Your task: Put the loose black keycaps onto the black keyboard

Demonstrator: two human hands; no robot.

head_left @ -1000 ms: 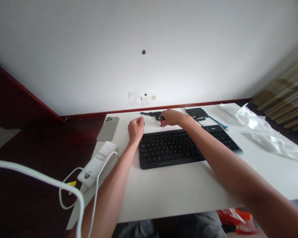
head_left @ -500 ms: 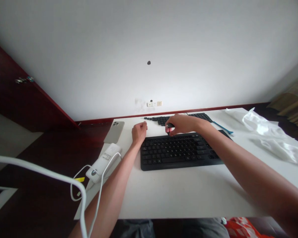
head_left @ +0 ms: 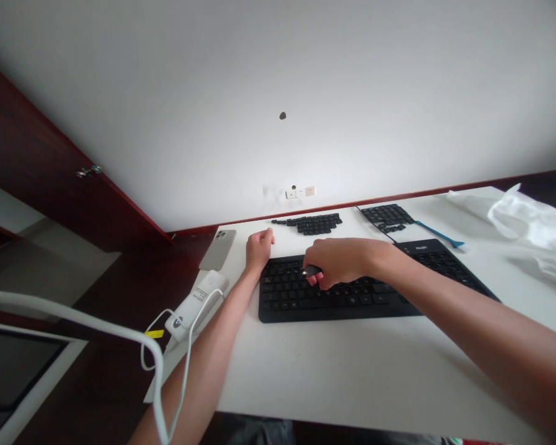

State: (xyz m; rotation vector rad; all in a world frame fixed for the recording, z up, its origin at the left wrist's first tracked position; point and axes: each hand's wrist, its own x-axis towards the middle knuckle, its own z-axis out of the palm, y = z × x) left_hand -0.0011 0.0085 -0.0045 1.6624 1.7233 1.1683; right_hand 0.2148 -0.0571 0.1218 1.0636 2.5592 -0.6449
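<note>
My right grip [head_left: 337, 261] was closed around a small dark tool with a shiny tip [head_left: 312, 271], over the left half of the long black plastic keyboard [head_left: 282, 295] lying on the white desk [head_left: 333, 371]. My left grip [head_left: 258, 248] was curled beside the keyboard's far left corner; whether it held anything I couldn't tell. Small black keycaps [head_left: 312, 224] lay in rows beyond.
</note>
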